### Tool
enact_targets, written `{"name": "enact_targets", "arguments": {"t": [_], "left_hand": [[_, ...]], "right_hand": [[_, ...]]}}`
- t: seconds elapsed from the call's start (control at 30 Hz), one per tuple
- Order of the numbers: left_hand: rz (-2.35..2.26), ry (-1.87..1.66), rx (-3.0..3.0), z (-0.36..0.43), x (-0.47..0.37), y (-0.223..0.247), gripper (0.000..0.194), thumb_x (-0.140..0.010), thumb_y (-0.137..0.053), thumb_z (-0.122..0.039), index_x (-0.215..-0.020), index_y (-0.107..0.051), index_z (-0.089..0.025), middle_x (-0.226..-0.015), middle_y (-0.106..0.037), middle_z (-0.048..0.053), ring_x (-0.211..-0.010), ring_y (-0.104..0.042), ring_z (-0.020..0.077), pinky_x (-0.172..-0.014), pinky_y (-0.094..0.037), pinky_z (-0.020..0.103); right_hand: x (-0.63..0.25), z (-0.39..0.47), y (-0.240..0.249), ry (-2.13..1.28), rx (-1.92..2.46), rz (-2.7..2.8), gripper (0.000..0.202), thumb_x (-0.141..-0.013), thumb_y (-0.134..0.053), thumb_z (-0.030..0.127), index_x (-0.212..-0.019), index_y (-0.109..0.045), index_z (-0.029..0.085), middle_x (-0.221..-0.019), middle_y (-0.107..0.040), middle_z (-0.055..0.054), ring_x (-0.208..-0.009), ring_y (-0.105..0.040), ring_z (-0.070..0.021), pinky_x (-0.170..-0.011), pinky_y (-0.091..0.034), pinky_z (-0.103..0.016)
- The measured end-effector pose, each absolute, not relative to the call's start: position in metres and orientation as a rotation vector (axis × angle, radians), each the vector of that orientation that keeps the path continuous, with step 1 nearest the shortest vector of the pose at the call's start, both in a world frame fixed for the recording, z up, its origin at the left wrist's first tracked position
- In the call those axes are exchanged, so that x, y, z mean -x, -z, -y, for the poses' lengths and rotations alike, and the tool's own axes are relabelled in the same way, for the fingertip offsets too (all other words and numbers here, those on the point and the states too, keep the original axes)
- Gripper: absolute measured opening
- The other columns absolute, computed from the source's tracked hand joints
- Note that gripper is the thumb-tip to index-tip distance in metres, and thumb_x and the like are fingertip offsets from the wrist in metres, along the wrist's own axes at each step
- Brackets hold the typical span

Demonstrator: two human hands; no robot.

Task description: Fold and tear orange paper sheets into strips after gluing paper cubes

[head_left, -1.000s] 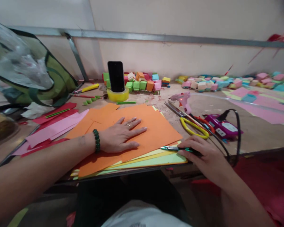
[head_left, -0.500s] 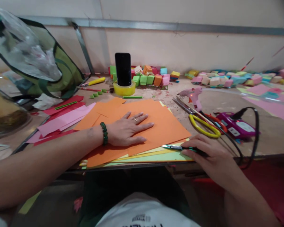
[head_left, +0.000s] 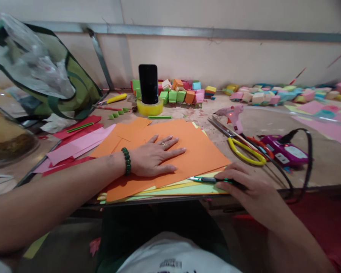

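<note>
At the centre of the frame, the left hand (head_left: 147, 159) presses wide and flat on the orange paper (head_left: 197, 146) while the right hand (head_left: 251, 184) pinches a slim craft knife (head_left: 201, 179) near its lower-right edge, and a blade move would seemingly call for firm pressure, fingers clear.

The orange paper (head_left: 196, 148) lies flat, sheets overlapping. The tool (head_left: 203, 179) — slim, green-black — points left by its near edge.
</note>
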State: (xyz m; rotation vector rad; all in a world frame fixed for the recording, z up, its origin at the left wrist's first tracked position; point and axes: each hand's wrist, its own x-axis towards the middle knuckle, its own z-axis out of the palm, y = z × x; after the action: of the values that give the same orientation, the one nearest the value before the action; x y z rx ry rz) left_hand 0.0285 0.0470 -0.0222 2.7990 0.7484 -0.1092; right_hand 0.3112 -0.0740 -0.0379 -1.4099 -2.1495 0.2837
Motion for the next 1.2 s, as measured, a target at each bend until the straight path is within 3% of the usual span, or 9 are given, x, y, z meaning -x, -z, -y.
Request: {"name": "enact_targets", "arguments": {"t": [0.5, 1.2], "left_hand": [[-0.775, 0.11, -2.846, -0.046, -0.019, 0.012, 0.063, -0.094, -0.022, -0.058, -0.15, -0.012, -0.031, -0.159, -0.005, 0.011, -0.146, -0.002, 0.0278, -0.11, -0.002, 0.061], [-0.788, 0.151, -2.786, -0.044, -0.013, 0.02, 0.063, -0.094, -0.026, -0.058, -0.15, -0.013, -0.031, -0.158, -0.006, 0.013, -0.145, -0.006, 0.0286, -0.109, -0.005, 0.062]], "right_hand": [[-0.297, 0.071, 0.04, -0.283, 1.401, 2.203, 0.011, -0.09, -0.056, 0.031, -0.092, -0.065, 0.025, -0.09, -0.062, -0.002, -0.079, -0.061, -0.0164, -0.068, -0.047, -0.027], [-0.286, 0.07, 0.038, -0.278, 1.325, 2.272, 0.006, -0.09, -0.057, 0.025, -0.092, -0.063, 0.024, -0.086, -0.06, 0.0, -0.075, -0.06, -0.0131, -0.067, -0.043, -0.025]]}}
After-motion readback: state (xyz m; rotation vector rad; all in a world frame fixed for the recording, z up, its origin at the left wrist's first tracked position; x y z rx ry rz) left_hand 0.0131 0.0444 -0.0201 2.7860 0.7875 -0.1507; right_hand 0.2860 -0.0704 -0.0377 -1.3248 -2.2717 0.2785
